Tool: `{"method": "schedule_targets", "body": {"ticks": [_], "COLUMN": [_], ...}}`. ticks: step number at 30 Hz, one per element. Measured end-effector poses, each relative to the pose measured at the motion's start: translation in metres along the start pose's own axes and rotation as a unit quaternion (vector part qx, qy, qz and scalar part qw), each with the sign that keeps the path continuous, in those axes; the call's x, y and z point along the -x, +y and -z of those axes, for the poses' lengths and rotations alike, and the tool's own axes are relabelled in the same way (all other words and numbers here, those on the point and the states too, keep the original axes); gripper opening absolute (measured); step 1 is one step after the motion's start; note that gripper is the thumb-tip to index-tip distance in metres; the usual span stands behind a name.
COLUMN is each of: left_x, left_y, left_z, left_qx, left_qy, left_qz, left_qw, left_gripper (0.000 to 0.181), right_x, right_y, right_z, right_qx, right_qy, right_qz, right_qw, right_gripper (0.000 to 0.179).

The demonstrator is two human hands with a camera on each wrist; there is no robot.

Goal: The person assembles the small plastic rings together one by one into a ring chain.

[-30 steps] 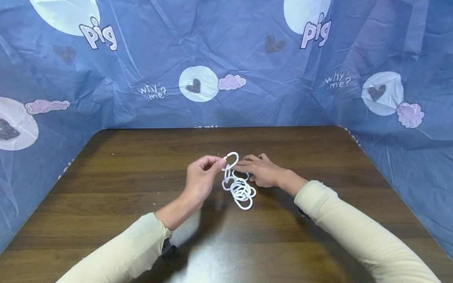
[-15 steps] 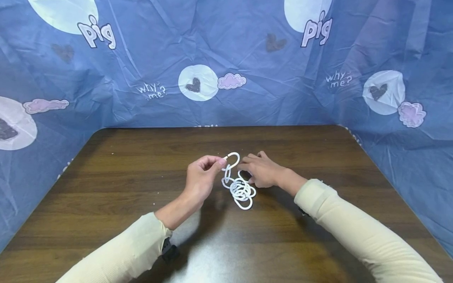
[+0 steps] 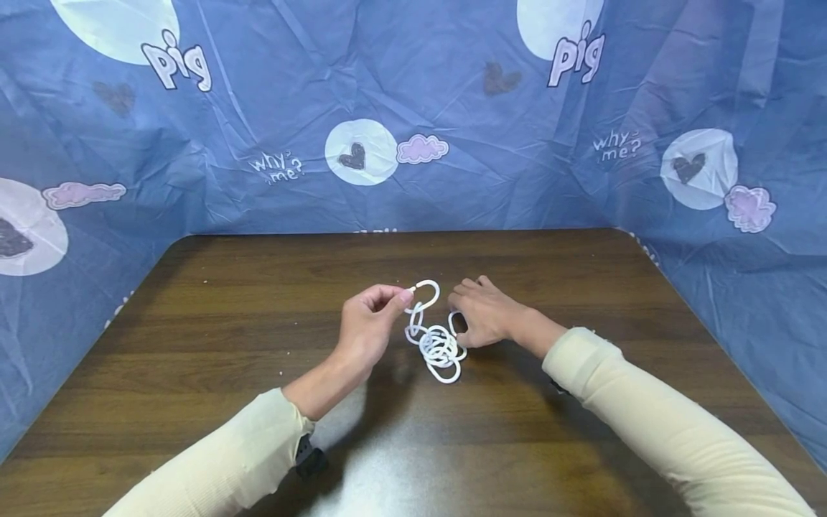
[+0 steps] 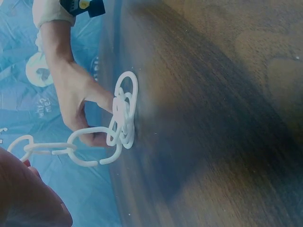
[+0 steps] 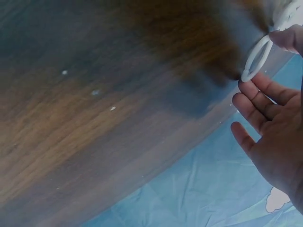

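Note:
A white plastic chain [image 3: 439, 347] of oval links lies partly heaped on the table, and one end rises to my left hand [image 3: 368, 323]. The left thumb and forefinger pinch that raised end link, whose small gap shows beside the fingertips. At the heap's right side, my right hand [image 3: 487, 314] holds another link [image 5: 258, 57] between thumb and fingertips; in the right wrist view it spans the two. In the left wrist view the raised links [image 4: 47, 147] stretch from the left hand toward the heap, with the right hand [image 4: 78, 94] behind it.
The dark wooden table [image 3: 258, 316] carries a few tiny pale specks. A blue printed cloth [image 3: 413, 79] hangs behind it and along both sides. Dark wrist devices [image 3: 310, 457] sit at the sleeve cuffs.
My right hand has drawn back a little to the right, its fingers bending more, and a link has shifted right with it. The left hand stays put, its pinched link tilting slightly.

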State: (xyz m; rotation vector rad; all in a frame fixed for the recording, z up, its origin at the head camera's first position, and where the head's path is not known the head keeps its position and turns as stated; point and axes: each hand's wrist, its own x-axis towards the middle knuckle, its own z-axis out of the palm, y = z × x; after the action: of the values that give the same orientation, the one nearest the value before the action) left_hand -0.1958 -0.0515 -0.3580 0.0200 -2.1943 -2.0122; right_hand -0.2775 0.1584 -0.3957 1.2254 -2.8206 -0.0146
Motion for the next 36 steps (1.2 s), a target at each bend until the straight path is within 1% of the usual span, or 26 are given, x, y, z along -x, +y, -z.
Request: {"method": "schedule_targets", "body": {"ticks": [7, 11, 13, 15, 16, 17, 18, 20, 22, 24, 25, 26, 28, 32, 36], "left_x": [0.000, 0.000, 0.000, 0.000, 0.000, 0.000, 0.000, 0.000, 0.001, 0.001, 0.001, 0.001, 0.001, 0.000, 0.001], "left_y": [-0.001, -0.001, -0.001, 0.000, 0.000, 0.001, 0.001, 0.001, 0.002, 0.002, 0.002, 0.002, 0.002, 0.002, 0.003], "left_z": [0.001, 0.001, 0.001, 0.001, 0.001, 0.001, 0.001, 0.001, 0.000, -0.001, -0.001, -0.001, -0.002, -0.003, -0.005], "left_qx": [-0.002, -0.001, -0.001, 0.000, 0.001, 0.001, 0.001, 0.001, 0.001, 0.002, 0.003, 0.004, 0.005, 0.007, 0.007], "left_qy": [0.001, 0.001, 0.000, 0.001, 0.000, 0.000, 0.000, -0.001, -0.003, -0.004, -0.005, -0.006, -0.008, -0.010, -0.013], "left_qz": [0.000, -0.002, -0.003, -0.002, -0.001, 0.001, 0.002, 0.004, 0.004, 0.003, 0.003, 0.003, 0.002, 0.001, 0.000], "left_qw": [1.0000, 1.0000, 1.0000, 1.0000, 1.0000, 1.0000, 1.0000, 1.0000, 1.0000, 1.0000, 1.0000, 1.0000, 1.0000, 0.9999, 0.9999], "left_gripper": [0.017, 0.017, 0.016, 0.016, 0.016, 0.016, 0.016, 0.015, 0.015, 0.015, 0.015, 0.015, 0.015, 0.014, 0.015], "right_x": [0.005, 0.008, 0.009, 0.010, 0.010, 0.011, 0.011, 0.012, 0.013, 0.014, 0.015, 0.015, 0.016, 0.016, 0.015], "right_y": [0.002, 0.003, 0.005, 0.006, 0.007, 0.008, 0.010, 0.011, 0.013, 0.014, 0.014, 0.014, 0.013, 0.011, 0.007], "right_z": [-0.001, 0.003, 0.007, 0.012, 0.014, 0.016, 0.019, 0.024, 0.030, 0.037, 0.040, 0.042, 0.047, 0.053, 0.060], "right_qx": [0.023, 0.020, -0.008, -0.069, -0.111, -0.159, -0.208, -0.303, -0.382, -0.441, -0.463, -0.480, -0.502, -0.524, -0.553], "right_qy": [0.010, 0.029, 0.047, 0.061, 0.069, 0.076, 0.083, 0.093, 0.102, 0.105, 0.107, 0.108, 0.112, 0.126, 0.137], "right_qz": [0.004, 0.006, 0.001, -0.014, -0.024, -0.035, -0.048, -0.072, -0.091, -0.108, -0.115, -0.121, -0.124, -0.113, -0.089], "right_qw": [0.9997, 0.9993, 0.9989, 0.9956, 0.9912, 0.9838, 0.9734, 0.9458, 0.9139, 0.8847, 0.8722, 0.8621, 0.8488, 0.8350, 0.8171], "right_gripper": [0.051, 0.049, 0.045, 0.042, 0.041, 0.039, 0.039, 0.036, 0.033, 0.032, 0.033, 0.033, 0.034, 0.036, 0.038]}}
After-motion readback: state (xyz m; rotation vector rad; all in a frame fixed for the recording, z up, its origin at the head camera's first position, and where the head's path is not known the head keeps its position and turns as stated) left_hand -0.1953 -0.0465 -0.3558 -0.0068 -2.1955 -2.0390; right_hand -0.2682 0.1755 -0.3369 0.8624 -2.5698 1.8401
